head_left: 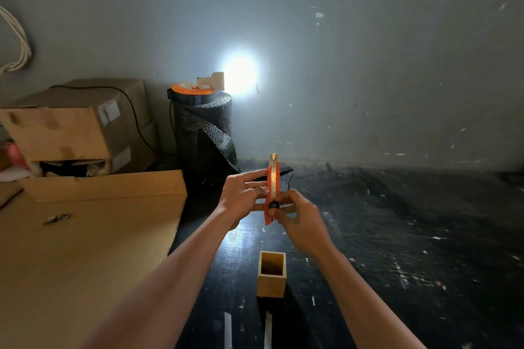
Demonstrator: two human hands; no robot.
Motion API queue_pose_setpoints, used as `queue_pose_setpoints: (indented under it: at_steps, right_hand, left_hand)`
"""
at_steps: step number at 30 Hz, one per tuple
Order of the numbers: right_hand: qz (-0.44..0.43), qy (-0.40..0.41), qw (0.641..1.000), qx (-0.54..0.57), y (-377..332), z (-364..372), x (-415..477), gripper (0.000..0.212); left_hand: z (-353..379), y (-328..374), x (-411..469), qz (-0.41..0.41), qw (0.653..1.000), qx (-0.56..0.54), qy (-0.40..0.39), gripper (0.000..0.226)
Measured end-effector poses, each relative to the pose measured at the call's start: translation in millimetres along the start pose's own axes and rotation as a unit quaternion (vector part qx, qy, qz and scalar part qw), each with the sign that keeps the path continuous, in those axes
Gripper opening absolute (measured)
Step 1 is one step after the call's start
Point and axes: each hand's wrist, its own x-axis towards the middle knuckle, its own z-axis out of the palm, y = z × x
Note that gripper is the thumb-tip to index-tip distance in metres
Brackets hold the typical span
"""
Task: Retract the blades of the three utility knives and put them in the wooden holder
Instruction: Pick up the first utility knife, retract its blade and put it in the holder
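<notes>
I hold an orange utility knife upright in front of me, its metal tip pointing up. My left hand grips the middle of its body from the left. My right hand holds its lower end, thumb by the black slider knob. Below my hands, a square wooden holder stands open-topped on the dark table; nothing shows inside it. Two pale strips lie on the table near the bottom edge; I cannot tell what they are.
A large flat cardboard sheet covers the left side, with a small metal object on it. Cardboard boxes are stacked at back left. A black bubble-wrap roll with an orange reel on top stands by the wall, under a bright lamp.
</notes>
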Motion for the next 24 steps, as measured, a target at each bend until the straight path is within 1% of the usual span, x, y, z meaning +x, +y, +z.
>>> queue_pose_setpoints:
  at_steps: [3, 9, 13, 16, 19, 22, 24]
  right_hand:
    - [0.013, 0.005, 1.0, 0.012, -1.7, 0.0, 0.4, 0.021]
    - [-0.015, -0.015, 1.0, 0.002, -2.5, -3.7, -1.9, 0.026]
    - [0.014, 0.004, 1.0, 0.013, 0.6, -0.2, 1.3, 0.019]
    - [0.029, 0.01, 0.999, 0.021, 4.2, 3.3, 0.8, 0.02]
    - [0.045, 0.017, 0.996, 0.071, 4.5, 3.1, 1.1, 0.027]
    - [0.067, 0.022, 0.987, 0.147, 5.3, 0.3, 8.5, 0.028]
    - [0.074, 0.014, 0.984, 0.162, 8.9, -0.5, 14.5, 0.033]
  left_hand:
    - [1.8, 1.3, -0.2, 0.001, 1.0, 0.003, 0.002, 0.045]
    - [0.1, 1.9, 3.0, 0.005, 1.0, 0.009, 0.008, 0.046]
    - [1.0, -0.9, 2.2, 0.01, 1.0, 0.016, 0.007, 0.046]
    - [2.8, -3.4, -1.0, 0.009, 1.0, 0.009, 0.004, 0.045]
    - [4.4, -7.9, -4.7, 0.0, 1.0, -0.007, -0.005, 0.044]
    - [5.3, -17.9, -6.8, -0.016, 0.999, -0.045, -0.019, 0.044]
    - [7.4, -26.8, -7.8, -0.022, 0.998, -0.052, -0.026, 0.045]
